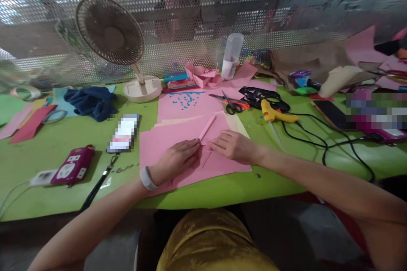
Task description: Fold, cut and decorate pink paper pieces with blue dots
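My left hand [176, 156] lies flat, palm down, with its fingertips on a narrow folded strip of pink paper [207, 128]. Opposite it, my right hand [230, 146] is closed, its curled fingers pinching the lower part of the same folded paper. The fingertips partly hide the folds there. Both hands rest over a stack of pink paper sheets [173, 183]. A white band [148, 178] circles my left wrist.
Scissors [232, 103] and a yellow glue gun [276, 113] with a black cord lie beyond my right hand. A fan [143, 89] and a bottle [232, 57] stand behind. Leftward are a phone [124, 132], a purple power strip [74, 165] and dark blue cloth [92, 101].
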Action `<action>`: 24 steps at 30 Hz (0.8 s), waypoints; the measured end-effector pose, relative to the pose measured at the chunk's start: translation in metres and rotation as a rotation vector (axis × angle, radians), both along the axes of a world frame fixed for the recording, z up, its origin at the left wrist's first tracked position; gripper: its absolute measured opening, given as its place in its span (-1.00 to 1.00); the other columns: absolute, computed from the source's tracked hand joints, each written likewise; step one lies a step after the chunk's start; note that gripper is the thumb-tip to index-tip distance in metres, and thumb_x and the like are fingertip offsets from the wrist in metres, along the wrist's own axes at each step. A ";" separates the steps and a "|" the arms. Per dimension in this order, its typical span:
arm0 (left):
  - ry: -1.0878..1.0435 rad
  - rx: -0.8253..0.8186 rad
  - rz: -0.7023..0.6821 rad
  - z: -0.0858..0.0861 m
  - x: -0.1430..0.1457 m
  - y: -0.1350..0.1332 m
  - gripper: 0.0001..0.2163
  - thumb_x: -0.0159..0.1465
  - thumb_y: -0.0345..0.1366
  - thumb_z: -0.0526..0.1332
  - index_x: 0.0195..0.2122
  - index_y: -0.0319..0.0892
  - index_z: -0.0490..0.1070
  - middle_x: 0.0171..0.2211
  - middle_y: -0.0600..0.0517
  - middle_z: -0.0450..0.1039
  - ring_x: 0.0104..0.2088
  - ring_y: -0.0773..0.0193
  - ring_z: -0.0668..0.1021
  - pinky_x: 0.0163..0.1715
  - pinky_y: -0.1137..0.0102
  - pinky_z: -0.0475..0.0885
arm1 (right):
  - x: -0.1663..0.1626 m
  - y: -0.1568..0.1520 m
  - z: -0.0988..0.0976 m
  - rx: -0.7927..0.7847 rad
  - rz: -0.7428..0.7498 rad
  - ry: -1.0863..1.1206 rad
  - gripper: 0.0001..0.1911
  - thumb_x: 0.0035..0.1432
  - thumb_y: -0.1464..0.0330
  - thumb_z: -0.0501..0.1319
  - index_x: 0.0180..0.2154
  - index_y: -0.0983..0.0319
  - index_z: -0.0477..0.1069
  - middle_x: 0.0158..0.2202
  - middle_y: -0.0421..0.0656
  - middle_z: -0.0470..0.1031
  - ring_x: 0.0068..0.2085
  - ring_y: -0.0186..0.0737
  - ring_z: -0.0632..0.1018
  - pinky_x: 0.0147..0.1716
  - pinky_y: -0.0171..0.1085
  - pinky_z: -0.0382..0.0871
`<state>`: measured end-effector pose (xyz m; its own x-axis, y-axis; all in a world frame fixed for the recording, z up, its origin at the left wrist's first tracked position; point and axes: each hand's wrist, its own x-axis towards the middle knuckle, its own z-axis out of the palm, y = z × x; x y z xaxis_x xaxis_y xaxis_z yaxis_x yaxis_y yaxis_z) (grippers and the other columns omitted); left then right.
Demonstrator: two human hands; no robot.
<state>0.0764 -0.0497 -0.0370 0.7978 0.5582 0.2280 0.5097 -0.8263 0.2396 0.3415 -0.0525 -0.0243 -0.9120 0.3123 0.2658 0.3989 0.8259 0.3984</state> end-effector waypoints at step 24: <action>-0.003 0.066 -0.038 0.001 0.013 -0.009 -0.65 0.41 -0.19 0.03 0.12 -0.25 0.34 0.17 -0.17 0.37 0.19 0.12 0.42 0.19 0.17 0.35 | 0.002 0.012 -0.006 -0.535 -0.253 0.408 -0.77 0.29 0.28 0.18 -0.20 0.20 0.58 -0.23 -0.08 0.54 -0.19 -0.18 0.47 -0.18 -0.20 0.24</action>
